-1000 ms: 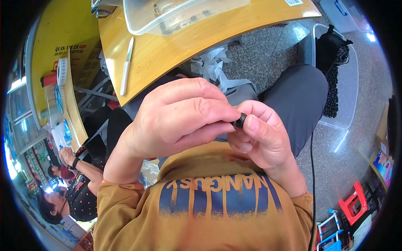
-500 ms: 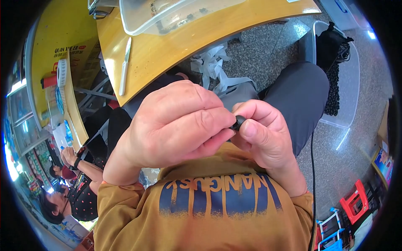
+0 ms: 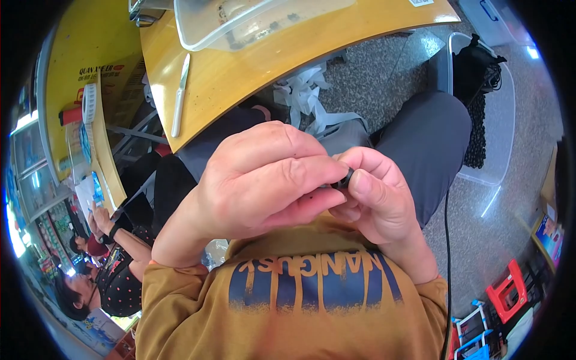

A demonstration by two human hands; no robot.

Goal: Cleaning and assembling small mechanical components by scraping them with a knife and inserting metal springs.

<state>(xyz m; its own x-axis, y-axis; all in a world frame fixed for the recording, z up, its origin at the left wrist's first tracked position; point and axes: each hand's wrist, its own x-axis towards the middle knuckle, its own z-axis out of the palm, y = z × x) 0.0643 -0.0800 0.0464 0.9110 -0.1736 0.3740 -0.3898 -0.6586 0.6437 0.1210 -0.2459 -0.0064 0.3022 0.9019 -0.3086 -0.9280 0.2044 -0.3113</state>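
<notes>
A small black rounded part is pinched between my two hands in front of my chest. My right hand grips it between thumb and index finger. The fingertips of my left hand close on its left side, thumb below and index finger above. Most of the part is covered by fingers, so its exact kind cannot be made out. Small dark specks dot my left thumb.
A white-handled knife lies on the wooden table, left of a translucent tub with dark crumbs. Right of my knee, a clear bin holds many small black pieces and a black bag. Another person works at left.
Both hands have shifted slightly, the left one a little to the right. My left thumb and index finger have parted somewhat around the black part. The other person's hands have moved.
</notes>
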